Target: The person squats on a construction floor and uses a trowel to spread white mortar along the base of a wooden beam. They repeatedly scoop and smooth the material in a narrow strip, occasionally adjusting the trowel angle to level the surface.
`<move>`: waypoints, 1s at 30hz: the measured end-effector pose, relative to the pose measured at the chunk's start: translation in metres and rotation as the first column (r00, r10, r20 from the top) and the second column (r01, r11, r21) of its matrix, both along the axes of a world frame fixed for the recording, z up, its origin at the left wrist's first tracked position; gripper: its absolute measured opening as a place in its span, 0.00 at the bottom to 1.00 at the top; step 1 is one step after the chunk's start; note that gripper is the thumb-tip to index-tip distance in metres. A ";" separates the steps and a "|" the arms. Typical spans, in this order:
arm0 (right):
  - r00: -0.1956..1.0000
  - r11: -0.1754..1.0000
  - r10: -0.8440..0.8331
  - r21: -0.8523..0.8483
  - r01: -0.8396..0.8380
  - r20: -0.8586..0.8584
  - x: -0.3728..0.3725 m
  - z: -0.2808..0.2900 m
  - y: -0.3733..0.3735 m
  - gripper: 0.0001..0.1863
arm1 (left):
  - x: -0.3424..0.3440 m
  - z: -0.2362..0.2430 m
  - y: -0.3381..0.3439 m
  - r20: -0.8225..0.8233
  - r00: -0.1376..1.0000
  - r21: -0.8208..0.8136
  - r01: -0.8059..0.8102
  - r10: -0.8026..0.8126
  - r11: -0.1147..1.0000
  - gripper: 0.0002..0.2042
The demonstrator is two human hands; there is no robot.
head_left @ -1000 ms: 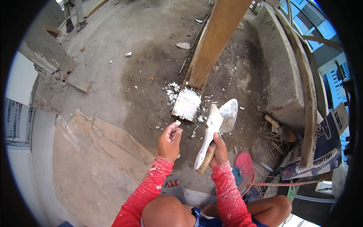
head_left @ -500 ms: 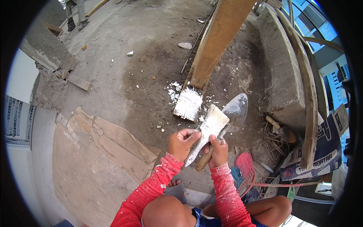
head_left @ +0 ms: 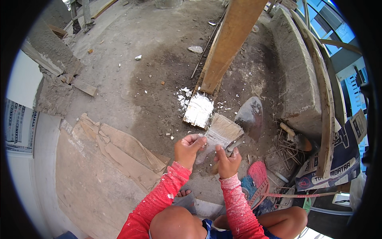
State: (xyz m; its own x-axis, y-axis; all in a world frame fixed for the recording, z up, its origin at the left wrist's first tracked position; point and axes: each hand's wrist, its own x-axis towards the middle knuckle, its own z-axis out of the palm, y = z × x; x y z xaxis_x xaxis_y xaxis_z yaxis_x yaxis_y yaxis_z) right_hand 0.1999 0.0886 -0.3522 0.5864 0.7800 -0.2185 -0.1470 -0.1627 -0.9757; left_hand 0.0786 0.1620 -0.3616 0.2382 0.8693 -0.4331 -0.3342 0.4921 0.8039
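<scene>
A wide paintbrush (head_left: 225, 127) with tan bristles and a white-smeared base is held up in front of me, bristles pointing away. My left hand (head_left: 187, 151) pinches its left side between thumb and fingers. On the other side, my right hand (head_left: 228, 162) is closed round the handle of a trowel (head_left: 251, 115), its thumb against the brush's lower right edge. The trowel's rounded grey metal blade extends beyond the brush to the right. The brush handle and trowel handle are blurred below. White flakes (head_left: 185, 97) lie beside a white-coated board end (head_left: 199, 110) just ahead.
A brown wooden post (head_left: 232, 44) rises from that board. To the right are a concrete block (head_left: 298, 67), a heap of thin sticks (head_left: 284, 149), a printed sack (head_left: 330, 165) and a pink rake-like tool (head_left: 262, 192). Flattened cardboard (head_left: 123, 147) lies on the left.
The brush has turned in my hands, so its broad bristle face now shows instead of its whitened side. The trowel blade has tilted slightly. Both hands keep nearly the same place.
</scene>
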 end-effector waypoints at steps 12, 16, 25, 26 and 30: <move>0.935 0.999 0.027 0.015 -0.035 0.353 0.001 -0.011 -0.007 0.12 | -0.006 -0.008 0.010 0.285 0.955 -0.209 0.145 -0.082 0.967 0.05; 0.945 0.999 -0.034 0.022 0.028 0.325 -0.003 -0.005 -0.004 0.12 | -0.001 -0.010 0.007 0.252 0.966 -0.153 0.099 -0.058 0.983 0.04; 0.994 0.994 -0.097 -0.048 0.095 -0.045 0.002 -0.002 0.001 0.11 | 0.015 -0.004 -0.022 -0.307 0.951 0.518 0.144 0.026 0.843 0.06; 0.990 0.993 -0.110 -0.046 0.106 -0.085 0.003 -0.001 0.001 0.12 | 0.010 -0.005 -0.018 -0.258 0.965 0.414 0.065 0.048 0.908 0.09; 0.978 0.991 -0.127 -0.066 0.118 -0.164 0.009 0.003 0.003 0.13 | 0.005 -0.009 -0.005 -0.300 0.939 0.399 -0.036 0.167 0.916 0.16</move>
State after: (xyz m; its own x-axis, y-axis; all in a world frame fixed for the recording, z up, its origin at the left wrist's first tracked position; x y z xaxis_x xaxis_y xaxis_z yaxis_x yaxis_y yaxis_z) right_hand 0.2089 0.0915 -0.3496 0.6282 0.6885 -0.3624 -0.3297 -0.1862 -0.9255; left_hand 0.0835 0.1565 -0.3708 0.0446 0.9940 -0.0996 -0.0572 0.1020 0.9931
